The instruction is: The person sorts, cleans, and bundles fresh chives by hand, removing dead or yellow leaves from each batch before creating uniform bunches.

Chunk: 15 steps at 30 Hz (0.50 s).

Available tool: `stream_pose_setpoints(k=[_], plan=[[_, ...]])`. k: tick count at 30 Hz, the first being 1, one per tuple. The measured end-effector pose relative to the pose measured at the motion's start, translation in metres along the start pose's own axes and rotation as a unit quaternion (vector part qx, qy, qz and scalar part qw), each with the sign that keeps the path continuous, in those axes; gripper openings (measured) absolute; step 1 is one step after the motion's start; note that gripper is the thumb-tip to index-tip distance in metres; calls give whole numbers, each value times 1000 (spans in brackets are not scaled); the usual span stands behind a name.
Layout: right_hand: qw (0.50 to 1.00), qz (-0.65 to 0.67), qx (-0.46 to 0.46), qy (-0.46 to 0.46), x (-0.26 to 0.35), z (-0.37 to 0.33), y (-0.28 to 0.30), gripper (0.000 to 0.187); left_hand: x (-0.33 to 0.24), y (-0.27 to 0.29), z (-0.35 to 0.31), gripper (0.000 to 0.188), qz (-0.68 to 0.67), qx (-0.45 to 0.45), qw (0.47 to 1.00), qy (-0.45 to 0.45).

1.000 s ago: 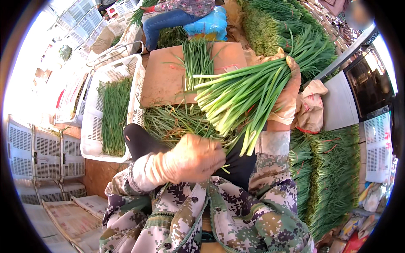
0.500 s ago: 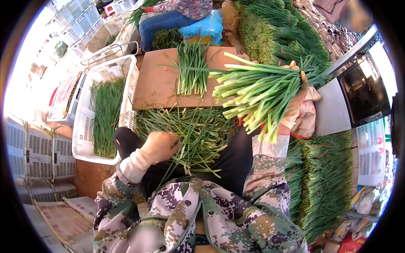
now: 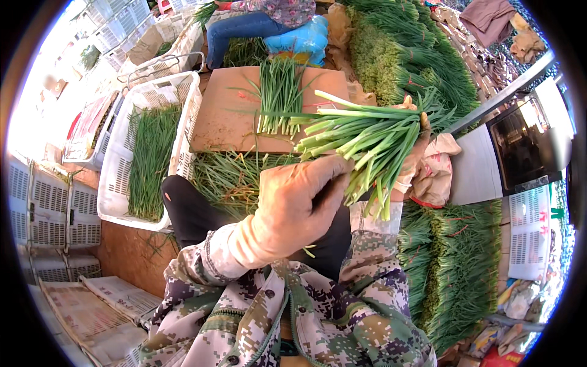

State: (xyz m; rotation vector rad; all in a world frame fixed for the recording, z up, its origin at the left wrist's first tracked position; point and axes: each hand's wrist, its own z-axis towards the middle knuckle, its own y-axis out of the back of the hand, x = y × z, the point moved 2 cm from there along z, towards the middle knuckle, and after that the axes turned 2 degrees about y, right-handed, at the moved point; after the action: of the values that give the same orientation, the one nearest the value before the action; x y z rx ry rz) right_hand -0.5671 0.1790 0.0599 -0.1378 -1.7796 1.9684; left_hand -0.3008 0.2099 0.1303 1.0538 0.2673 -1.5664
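My right hand (image 3: pixel 417 144) holds up a thick bunch of garlic chives (image 3: pixel 370 137), its pale cut ends pointing left and toward me. Curled closed, my left hand (image 3: pixel 299 205) is at the lower pale ends of the bunch, thumb and forefinger together; whatever they pinch is hidden. A smaller bunch of chives (image 3: pixel 280 101) lies on a brown board (image 3: pixel 220 104) in front of me. Between the board and my lap is a loose heap of chives (image 3: pixel 229 180), partly covered by my left hand.
A white plastic crate (image 3: pixel 110 177) with chives stands at the left. Stacked chive bundles (image 3: pixel 461 263) fill the right side, with more bundles (image 3: pixel 391 61) at the far right. A co-worker (image 3: pixel 257 24) sits beyond the board. A metal pole (image 3: pixel 507 92) slants at the right.
My left hand has risen from above the loose heap and moved right to the bunch's pale ends. My right hand still holds the bunch, now slightly farther left and lower in view.
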Motion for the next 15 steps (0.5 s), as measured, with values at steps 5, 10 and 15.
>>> stream_pose_setpoints(k=[5, 10, 15], plan=[[999, -41, 13, 6, -9, 0, 3, 26, 7, -7, 5, 29, 78, -16, 996, 39], [999, -43, -15, -18, -17, -1, 8, 28, 8, -9, 12, 31, 241, 9, 970, 14], [995, -46, -85, -20, -26, 4, 25, 28, 10, -9, 12, 28, 380, 16, 925, 20]])
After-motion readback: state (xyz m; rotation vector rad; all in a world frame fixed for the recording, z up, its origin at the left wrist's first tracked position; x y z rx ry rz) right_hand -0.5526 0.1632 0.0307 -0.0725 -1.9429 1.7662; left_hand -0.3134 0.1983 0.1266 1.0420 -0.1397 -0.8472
